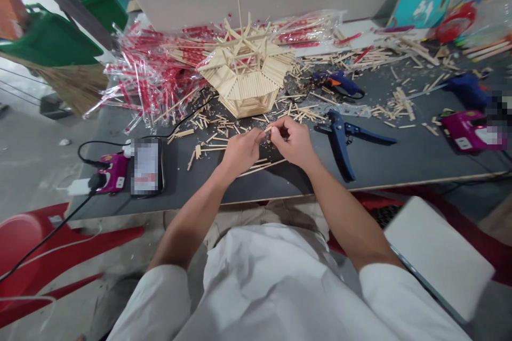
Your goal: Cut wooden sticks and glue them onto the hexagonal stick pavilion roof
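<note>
Between the pinched fingertips of my left hand (242,152) and my right hand (293,141) is a short piece of wooden stick (268,129), mostly covered by the fingers. Both hands are closed, close together over the table's front part. Just behind them stands a many-sided model built of wooden sticks (256,85), with slanted panels and one tall stick rising from its top. Longer sticks (262,166) lie on the table under my hands. To the right of my right hand rests a blue-handled cutter (341,144), its handles spread.
Red-and-clear plastic wrappers (148,69) heap at the back left. Glue guns (338,84) and scattered stick offcuts (400,104) lie on the right. A phone (146,167) and a purple power socket (112,173) with cables sit at left. A red chair (32,256) stands below.
</note>
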Demonstrator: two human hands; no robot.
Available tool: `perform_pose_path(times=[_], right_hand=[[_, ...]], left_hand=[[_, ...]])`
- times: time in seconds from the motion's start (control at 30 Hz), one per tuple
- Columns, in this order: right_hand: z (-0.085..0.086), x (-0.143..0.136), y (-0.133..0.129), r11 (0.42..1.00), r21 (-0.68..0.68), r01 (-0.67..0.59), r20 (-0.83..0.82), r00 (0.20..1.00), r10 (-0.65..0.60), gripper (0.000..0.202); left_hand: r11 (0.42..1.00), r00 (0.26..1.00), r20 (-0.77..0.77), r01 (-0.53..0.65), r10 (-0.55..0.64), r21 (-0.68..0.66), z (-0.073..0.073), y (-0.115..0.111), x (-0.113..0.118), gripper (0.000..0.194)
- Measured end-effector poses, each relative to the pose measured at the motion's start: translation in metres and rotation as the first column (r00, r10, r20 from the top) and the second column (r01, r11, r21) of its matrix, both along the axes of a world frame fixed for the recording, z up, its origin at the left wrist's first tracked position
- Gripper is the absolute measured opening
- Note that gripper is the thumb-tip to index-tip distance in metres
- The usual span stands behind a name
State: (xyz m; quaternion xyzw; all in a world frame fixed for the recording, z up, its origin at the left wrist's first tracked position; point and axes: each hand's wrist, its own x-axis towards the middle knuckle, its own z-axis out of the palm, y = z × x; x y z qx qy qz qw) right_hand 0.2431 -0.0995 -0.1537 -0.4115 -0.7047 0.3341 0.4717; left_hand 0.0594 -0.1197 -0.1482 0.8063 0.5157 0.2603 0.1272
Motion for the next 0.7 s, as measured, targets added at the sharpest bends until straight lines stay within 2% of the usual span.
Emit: perform_pose_path(times=[0.17,0.33,0.5,0.7], right_hand=[[-0.003,0.001,0.002,1.0,0.017,0.004,0.033,0.999,-0.005,0.016],[-0.002,0.004,0.003,0.993,0.102,0.058,0.137,0.988,-0.072,0.015],[0.003,0.006,0.001,0.998,0.049,0.034,0.098,0.994,-0.039,0.02],[0.007,0.007,-0.001,0.994,0.089,0.058,0.151,0.986,-0.071,0.018]], left_hand=[[1.0,1.0,-0.005,0.011,-0.011,-0.02,0.0,0.001,-0.002,0.023],[0.998,0.999,0.016,0.039,-0.038,-0.054,0.003,0.0,-0.003,0.024],[0.998,0.999,0.028,0.027,-0.025,-0.058,0.006,0.001,-0.005,0.026],[0.998,0.999,-0.015,0.043,-0.044,-0.042,0.004,0.0,-0.006,0.023]])
